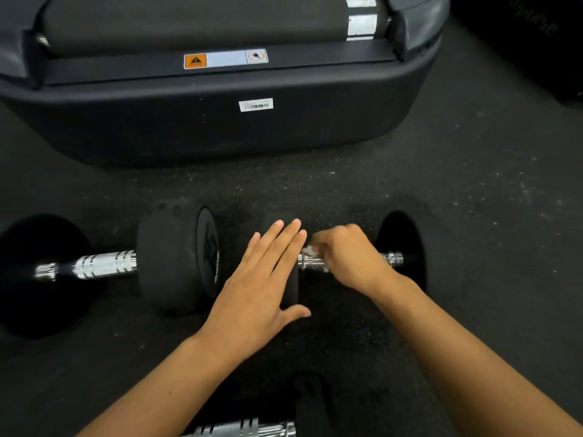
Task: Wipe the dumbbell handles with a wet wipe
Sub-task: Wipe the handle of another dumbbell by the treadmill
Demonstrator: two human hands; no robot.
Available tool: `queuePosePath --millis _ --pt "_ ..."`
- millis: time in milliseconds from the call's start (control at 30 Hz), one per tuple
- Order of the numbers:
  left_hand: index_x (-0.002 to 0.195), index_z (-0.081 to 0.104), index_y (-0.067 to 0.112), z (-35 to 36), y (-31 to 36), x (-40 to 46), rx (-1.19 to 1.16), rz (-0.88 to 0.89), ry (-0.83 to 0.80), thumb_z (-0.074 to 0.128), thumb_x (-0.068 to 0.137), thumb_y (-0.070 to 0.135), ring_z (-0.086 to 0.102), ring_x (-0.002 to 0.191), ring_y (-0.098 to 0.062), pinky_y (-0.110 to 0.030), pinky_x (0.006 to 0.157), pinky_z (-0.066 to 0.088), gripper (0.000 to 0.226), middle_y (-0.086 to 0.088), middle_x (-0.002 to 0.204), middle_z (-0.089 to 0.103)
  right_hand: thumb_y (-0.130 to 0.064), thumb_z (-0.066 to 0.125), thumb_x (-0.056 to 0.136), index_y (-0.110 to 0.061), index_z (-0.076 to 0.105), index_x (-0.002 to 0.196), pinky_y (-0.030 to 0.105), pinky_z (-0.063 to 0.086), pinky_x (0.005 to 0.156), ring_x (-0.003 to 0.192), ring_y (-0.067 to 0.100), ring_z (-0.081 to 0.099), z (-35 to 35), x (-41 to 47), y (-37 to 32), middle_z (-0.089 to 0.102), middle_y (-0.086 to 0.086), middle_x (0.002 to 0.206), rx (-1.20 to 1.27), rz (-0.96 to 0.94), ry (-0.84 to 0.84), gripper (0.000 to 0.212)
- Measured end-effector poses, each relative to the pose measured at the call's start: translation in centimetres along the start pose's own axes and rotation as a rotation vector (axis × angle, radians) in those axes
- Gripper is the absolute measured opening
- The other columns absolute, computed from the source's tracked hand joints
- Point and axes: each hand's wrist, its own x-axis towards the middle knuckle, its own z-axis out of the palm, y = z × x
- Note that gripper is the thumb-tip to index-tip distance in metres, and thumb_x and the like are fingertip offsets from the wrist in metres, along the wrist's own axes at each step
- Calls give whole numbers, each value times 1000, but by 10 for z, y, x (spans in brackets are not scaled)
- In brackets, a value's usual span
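Chrome handle (315, 263) of the mid dumbbell is the one being worked rn. Right hand (348, 257) is curled over it, fingers wrapped round the bar w/ a scrap of white wet wipe (310, 249) poking out at the knuckle side, so the grip is closed round bar + wipe together. Most of the wipe is hidden under the palm; can't tell how much of the bar it covers.

Left hand (262, 279) lies flat, fingers straight and close together, pressing on the black weight head (291, 288) just left of the grip. Prob bracing the dumbbell so it won't roll.

Rel. to the grip: bare knurled chrome shows on both sides of the fist, a short bit toward the left hand and a short bit toward the far right head (400, 247). Grip sits roughly mid-bar, maybe slightly left of centre.

Progress, as a guess: one handle in hand, prob mid-wipe. No way to tell from looks if any bar is already clean. Second dumbbell (101, 263) lies well to the left of the grip, its handle (104, 265) untouched by either hand. Third handle (246, 428) shows at the bottom edge, nearer the person, below the grip. So at least two handles may be left, plus finishing this one.

Treadmill base (220, 121) sits beyond the grip, across the rubber floor (473, 200).
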Motion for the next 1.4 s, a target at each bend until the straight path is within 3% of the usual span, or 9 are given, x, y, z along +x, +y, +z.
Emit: queuePosePath --millis 133,200,267,400,567,700,967,1100,1400 --pt "147 11 16 0 0 -1 -18 0 -12 57 66 59 2 143 -14 -36 113 -2 102 1 156 9 -3 55 85 -17 72 93 31 49 76 85 23 64 -6 4 -1 72 5 83 15 21 -51 24" --pt "147 10 17 1 0 0 -22 0 -4 57 67 58 0 143 -13 -35 114 -2 102 2 156 8 -2 53 86 -21 68 75 22 41 67 74 18 59 -10 11 -2 64 -5 68 35 33 -105 26" --pt "147 9 17 1 -1 0 -22 0 -8 57 67 59 -1 143 -13 -34 115 -2 102 3 156 7 -4 50 86 -25 48 61 24 35 63 67 18 50 -7 14 -6 52 -8 58 49 29 -127 33" --pt "148 9 18 1 -1 0 -22 -3 -9 56 67 60 -1 143 -13 -38 115 3 102 3 156 7 -3 51 85 -18 66 85 33 50 75 87 21 63 -5 5 -1 70 0 84 44 -29 -105 21" --pt "148 11 17 0 -1 0 -31 -2 -11 55 67 59 -1 143 -13 -33 115 -1 101 2 156 7 -12 51 87 -17 65 93 38 51 73 87 27 64 6 0 0 70 5 86 19 -61 -30 15" --pt "147 7 18 -1 -1 -1 -15 1 -16 59 68 60 -3 143 -13 -37 113 1 103 3 156 5 -12 53 88 -11 68 105 41 53 78 95 24 66 9 -21 4 70 6 103 26 -162 84 23" --pt "147 6 21 -1 -2 2 -60 0 -16 68 68 55 -9 142 -8 -26 114 -10 106 7 156 2 -9 54 85 0 66 111 42 49 92 108 30 61 43 -40 11 64 15 116 -165 -330 395 30" --pt "147 8 19 0 -2 2 -62 3 -1 65 68 56 -7 142 -8 -27 114 -9 105 6 156 4 -10 51 89 3 63 115 43 43 100 117 32 55 52 -44 17 60 17 123 -186 -417 414 32" --pt "147 13 16 4 -4 0 -67 11 34 59 66 58 -1 143 -12 -32 116 -2 102 3 156 10 -8 51 90 3 62 116 44 46 97 118 32 54 51 -48 26 59 18 124 -222 -478 438 30"
